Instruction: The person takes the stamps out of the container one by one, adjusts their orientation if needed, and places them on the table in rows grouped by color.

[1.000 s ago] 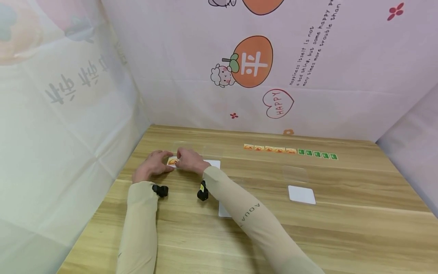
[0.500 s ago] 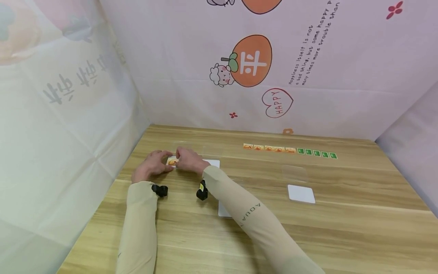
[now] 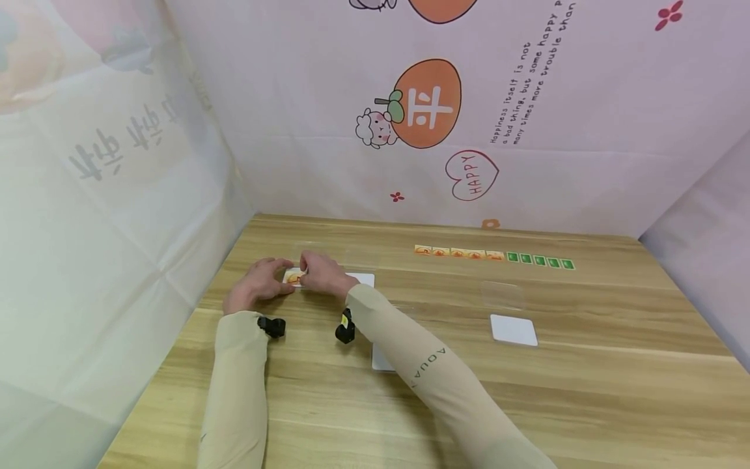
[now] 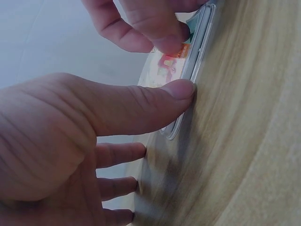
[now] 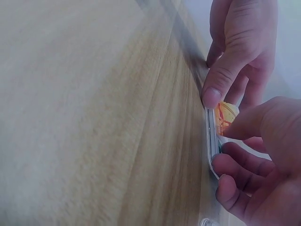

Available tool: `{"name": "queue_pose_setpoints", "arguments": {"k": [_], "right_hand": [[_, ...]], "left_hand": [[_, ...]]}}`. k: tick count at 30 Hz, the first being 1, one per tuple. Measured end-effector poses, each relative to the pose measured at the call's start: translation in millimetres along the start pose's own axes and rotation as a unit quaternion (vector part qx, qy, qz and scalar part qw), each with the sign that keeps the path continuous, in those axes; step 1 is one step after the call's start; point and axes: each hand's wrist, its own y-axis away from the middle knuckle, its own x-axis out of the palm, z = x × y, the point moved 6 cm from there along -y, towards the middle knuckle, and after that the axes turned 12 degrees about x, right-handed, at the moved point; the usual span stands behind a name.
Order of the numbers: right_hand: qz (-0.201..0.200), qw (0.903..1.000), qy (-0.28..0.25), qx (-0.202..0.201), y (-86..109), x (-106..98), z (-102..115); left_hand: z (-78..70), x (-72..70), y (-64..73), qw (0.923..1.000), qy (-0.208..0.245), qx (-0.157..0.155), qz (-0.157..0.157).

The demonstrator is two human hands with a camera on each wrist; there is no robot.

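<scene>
A white card (image 3: 360, 279) with a clear edge lies flat on the wooden table at the left. My left hand (image 3: 256, 284) holds its left end, thumb (image 4: 178, 89) on the near edge and fingertips down on the far side. On the card's left part sits a small orange printed slip (image 3: 293, 278). My right hand (image 3: 323, 273) reaches over the card, and its thumb and fingers pinch at that slip's right side. In the right wrist view the right thumb touches the orange slip (image 5: 225, 117). A bit of green (image 4: 192, 26) shows beneath the right fingers, mostly hidden.
A row of orange slips (image 3: 459, 253) and green slips (image 3: 540, 261) lies at the back. Another white card (image 3: 514, 330) is at the right, with a clear sheet (image 3: 502, 295) behind it. A further white card (image 3: 382, 359) lies partly under the right sleeve.
Both hands stay at the same card with hardly any movement. The whole head view has shifted slightly.
</scene>
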Motion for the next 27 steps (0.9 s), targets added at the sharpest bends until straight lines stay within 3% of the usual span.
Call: {"name": "queue_pose_setpoints", "arguments": {"k": [11,27], "right_hand": [[-0.017,0.9998,-0.001,-0.005,2.3,-3,6],[-0.002,0.9996,-0.013,-0.023,10.9,-19,3]], "left_hand": [[-0.3,-0.3,0.8,1.0000,0.004,-0.002,0.005],[-1.2,-0.7,1.7,1.0000,0.000,0.006,-0.002]]}}
